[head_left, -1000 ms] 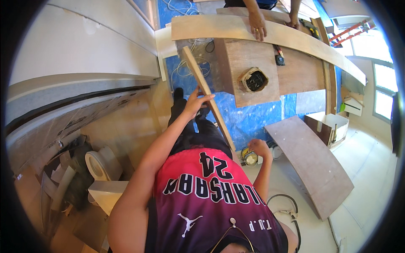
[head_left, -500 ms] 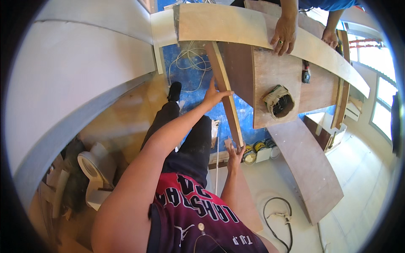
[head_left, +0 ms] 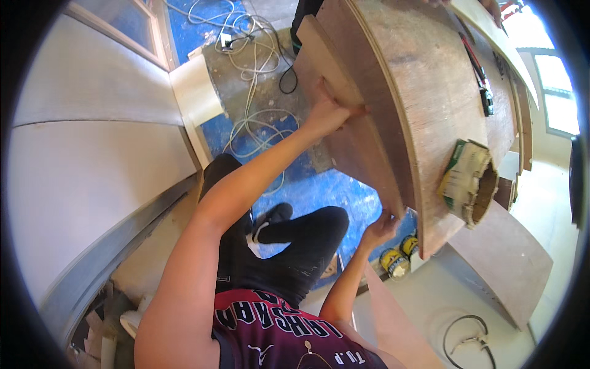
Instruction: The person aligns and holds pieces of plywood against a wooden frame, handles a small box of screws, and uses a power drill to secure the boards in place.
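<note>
1. Plank (head_left: 370,147): long, narrow, pale. I saw it slanting between the person's two hands, just beside the brown side panel (head_left: 387,117) under the worktop (head_left: 424,80). I could not tell whether plank and panel touched.
2. Left hand (head_left: 332,115): fingers grasped the plank between its middle and its far end, the thumb reaching across the wood.
3. Right hand (head_left: 382,229): fingers closed on the plank's near end, partly hidden from me.
4. On the worktop I noted a torn, open-mouthed carton (head_left: 461,181) near the close corner, and a dark tape measure (head_left: 486,101) farther back.
5. Another person's hand (head_left: 490,9) showed at the upper edge of my view, by a pale curved board (head_left: 501,43); too cropped for me to read its hold.
6. Floor: blue sheeting (head_left: 344,197) spread beneath the plank; white cable (head_left: 252,123) lay in loose loops to the left.
7. Right side, low: yellow-and-black cans (head_left: 393,261) stood near the right hand, and I logged a broad brown panel (head_left: 510,258) with a curved outline beyond them.
</note>
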The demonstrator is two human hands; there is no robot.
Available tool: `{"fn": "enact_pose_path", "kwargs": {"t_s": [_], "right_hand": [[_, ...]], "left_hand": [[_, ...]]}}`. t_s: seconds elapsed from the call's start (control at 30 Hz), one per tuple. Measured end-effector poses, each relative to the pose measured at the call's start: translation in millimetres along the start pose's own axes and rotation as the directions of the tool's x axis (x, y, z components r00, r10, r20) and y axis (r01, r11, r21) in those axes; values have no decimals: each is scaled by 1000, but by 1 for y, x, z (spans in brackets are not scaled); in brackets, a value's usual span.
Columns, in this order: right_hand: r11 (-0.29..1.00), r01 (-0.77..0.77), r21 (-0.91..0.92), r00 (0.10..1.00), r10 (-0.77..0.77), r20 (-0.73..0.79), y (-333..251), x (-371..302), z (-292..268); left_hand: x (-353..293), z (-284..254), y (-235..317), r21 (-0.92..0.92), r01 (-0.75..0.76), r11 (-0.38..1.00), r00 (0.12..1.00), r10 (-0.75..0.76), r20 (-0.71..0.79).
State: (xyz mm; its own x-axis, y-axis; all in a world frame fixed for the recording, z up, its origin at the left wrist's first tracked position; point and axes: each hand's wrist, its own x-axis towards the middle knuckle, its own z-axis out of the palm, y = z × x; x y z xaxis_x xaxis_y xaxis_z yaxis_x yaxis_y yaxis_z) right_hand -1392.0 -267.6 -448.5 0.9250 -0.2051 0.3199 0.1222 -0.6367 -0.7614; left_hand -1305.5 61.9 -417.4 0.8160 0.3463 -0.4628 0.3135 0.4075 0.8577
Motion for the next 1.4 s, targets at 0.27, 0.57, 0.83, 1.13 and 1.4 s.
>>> {"fn": "enact_pose_path", "kwargs": {"t_s": [0.27, 0.57, 0.83, 1.13, 1.4], "right_hand": [[946, 210, -249, 810, -310, -498, 18, 20, 71], [785, 458, -418, 737, -598, -315, -6, 37, 42], [716, 434, -547, 662, -665, -346, -7, 67, 33], [620, 435, -654, 574, -750, -329, -11, 81, 19], [561, 412, -718, 575, -771, -273, -10, 92, 6]], "left_hand": [[55, 28, 22, -87, -415, 906, 899, 423, 116], [76, 33, 37, -273, -355, 894, 898, 408, 166], [60, 20, 36, -301, -368, 880, 888, 428, 165], [82, 29, 34, -224, -626, 747, 759, 649, 45], [109, 51, 28, -317, -746, 586, 623, 782, -23]]}}
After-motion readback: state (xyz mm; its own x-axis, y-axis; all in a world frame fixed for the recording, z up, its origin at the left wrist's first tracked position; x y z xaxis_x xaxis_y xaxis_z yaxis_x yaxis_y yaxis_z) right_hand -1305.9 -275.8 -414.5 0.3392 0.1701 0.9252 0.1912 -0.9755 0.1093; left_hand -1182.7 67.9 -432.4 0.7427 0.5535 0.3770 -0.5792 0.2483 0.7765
